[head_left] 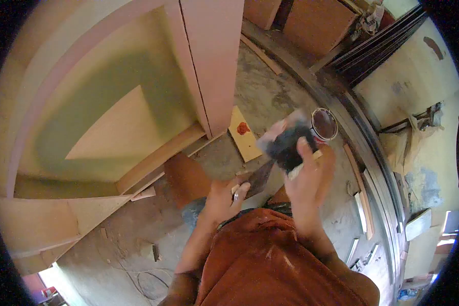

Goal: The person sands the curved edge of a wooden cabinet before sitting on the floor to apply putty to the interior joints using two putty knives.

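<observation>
My left hand [225,198] is closed around a putty knife [260,179], its broad, stained blade angled up to the right. In front of my right side, my right hand [310,171] grips a dark, flat piece [289,147], smeared by motion; I cannot tell its kind. A paler greyish-pink part shows beyond it. Just past that hand stands an open tin [324,125] with reddish-brown contents. Between the cabinet and the tin, a yellowish board [247,145] lies on the floor with a red blob of paste [243,128] on it.
A large wooden cabinet [224,66] rises at the left, its panel [112,122] marked with a green sprayed band. Long metal bars [380,204] and wood strips [359,178] lie along the right wall. Thin cable [143,278] and scraps rest on the concrete floor [104,260].
</observation>
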Demonstrator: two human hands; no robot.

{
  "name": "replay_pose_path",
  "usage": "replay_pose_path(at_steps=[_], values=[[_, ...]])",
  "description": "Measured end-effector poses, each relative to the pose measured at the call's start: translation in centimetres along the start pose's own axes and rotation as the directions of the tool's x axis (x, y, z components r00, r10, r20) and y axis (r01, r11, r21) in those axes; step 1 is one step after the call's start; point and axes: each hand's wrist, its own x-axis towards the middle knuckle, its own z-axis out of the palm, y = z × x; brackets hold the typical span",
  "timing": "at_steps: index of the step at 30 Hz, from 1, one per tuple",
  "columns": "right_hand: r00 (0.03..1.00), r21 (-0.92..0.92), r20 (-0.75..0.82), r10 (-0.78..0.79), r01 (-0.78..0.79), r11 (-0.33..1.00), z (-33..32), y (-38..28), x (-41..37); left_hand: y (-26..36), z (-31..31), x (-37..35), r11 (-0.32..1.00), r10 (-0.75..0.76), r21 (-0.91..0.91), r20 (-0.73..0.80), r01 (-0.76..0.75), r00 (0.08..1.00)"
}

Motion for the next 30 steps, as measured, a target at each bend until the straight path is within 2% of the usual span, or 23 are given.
replay_pose_path(at_steps=[1, 2, 3, 4, 5, 6, 7, 8, 9, 10, 11, 12, 13, 15, 16, 18, 19, 21, 22, 25, 28, 29, 30], values=[[0.933, -0.765, 0.071, -0.354, 0.278, 0.58, -0.4, -0.9, -0.2, -0.6, 0.6, -0.6, 1.0, 0.002, 0.001, 0.003, -0.002, 1.0], [0.789, -0.914, 0.383, -0.48, 0.247, -0.323, -0.9, -1.5, -0.3, -1.1, 1.2, -1.3, 0.946, -0.263, -0.199, -0.009, 0.256, 0.965], [0.788, -0.911, 0.39, -0.475, 0.256, -0.323, -2.1, -1.1, 0.4, -1.1, 1.4, -1.5, 0.786, -0.51, -0.39, 0.026, 0.479, 0.86], [0.758, -0.847, 0.352, -0.549, 0.508, 0.158, -3.9, 0.1, 1.3, -0.9, 1.6, -0.9, 0.784, -0.517, -0.393, 0.013, 0.48, 0.856], [0.757, -0.515, 0.278, -0.591, 0.637, 0.574, -5.0, 0.9, 1.5, -0.3, 1.5, 0.5, 0.391, -0.647, -0.791, 0.126, 0.47, 0.752], [0.807, -0.395, 0.293, -0.514, 0.591, 0.703, -2.6, 0.2, -2.2, 0.2, 1.5, 1.4, -0.116, -0.68, -0.945, 0.299, 0.304, 0.669], [0.805, -0.388, 0.294, -0.515, 0.593, 0.705, -2.1, -0.4, -1.8, 0.5, 1.5, 1.9, -0.109, -0.68, -0.947, 0.292, 0.302, 0.672], [0.457, -0.219, 0.759, -0.463, 0.85, 0.479, -1.8, -1.1, -0.8, 0.8, 1.7, 2.3, -0.3, -0.582, -0.909, 0.415, 0.29, 0.699], [-0.029, 0.096, 0.974, -0.226, 0.951, 0.293, -1.7, -1.5, -0.3, 1.0, 1.8, 2.5, -0.481, -0.456, -0.827, 0.518, 0.29, 0.724], [-0.024, 0.09, 0.974, -0.227, 0.955, 0.284, -2.0, -0.6, -0.8, 0.9, 2.2, 2.6, -0.407, -0.427, -0.861, 0.475, 0.306, 0.769], [0.268, -0.228, 0.929, -0.257, 0.958, 0.175, -2.2, 0.9, -1.6, 1.3, 2.0, 2.8, -0.41, -0.414, -0.855, 0.484, 0.316, 0.771], [0.524, -0.53, 0.79, -0.32, 0.845, 0.076, -2.3, 1.6, -2.1, 2.1, 1.5, 3.1, -0.236, -0.502, -0.916, 0.4, 0.324, 0.767], [0.526, -0.538, 0.786, -0.325, 0.841, 0.062, -2.6, 0.8, -1.5, 2.4, 1.2, 3.2, -0.054, -0.571, -0.943, 0.299, 0.328, 0.765], [0.67, -0.672, 0.73, -0.133, 0.669, -0.318, -1.3, -2.6, 0.7, 1.6, 1.0, 2.8, -0.044, -0.581, -0.941, 0.297, 0.336, 0.758], [0.666, -0.668, 0.734, -0.136, 0.67, -0.322, -1.7, -3.5, 0.9, 2.4, 0.1, 2.8, 0.076, -0.603, -0.937, 0.228, 0.34, 0.764], [0.384, -0.496, 0.856, -0.345, 0.796, -0.346, -1.9, -5.1, 1.0, 2.0, -0.2, 2.8, 0.258, -0.642, -0.898, 0.117, 0.357, 0.758], [0.39, -0.497, 0.857, -0.337, 0.799, -0.34, -1.6, -5.7, 0.5, 1.8, -0.3, 2.7, 0.253, -0.651, -0.897, 0.119, 0.362, 0.75], [0.143, -0.004, 0.969, 0.2, 0.824, -0.567, 0.8, -7.6, -1.1, 1.5, -0.4, 3.0, 0.468, -0.604, -0.8, 0.021, 0.375, 0.797], [0.216, -0.045, 0.936, 0.277, 0.856, -0.515, 0.6, -7.5, -0.9, 0.7, -0.4, 3.0, 0.621, -0.546, -0.68, -0.02, 0.389, 0.838], [0.28, -0.093, 0.917, 0.284, 0.844, -0.529, 1.1, -9.4, -1.9, 0.5, -0.1, 3.2, 0.628, -0.51, -0.697, -0.032, 0.346, 0.86], [0.163, 0.067, 0.924, 0.347, 0.822, -0.566, 2.1, -9.2, -1.6, 1.1, 0.0, 2.8, 0.656, -0.503, -0.676, -0.06, 0.335, 0.862], [0.163, 0.07, 0.923, 0.347, 0.818, -0.571, 1.8, -9.1, -1.4, 1.4, 0.1, 3.0, 0.656, -0.498, -0.679, -0.062, 0.329, 0.865], [0.245, 0.029, 0.889, 0.388, 0.815, -0.579, 1.5, -8.7, -1.1, 1.6, 0.2, 3.2, 0.728, -0.459, -0.626, -0.141, 0.28, 0.877]])
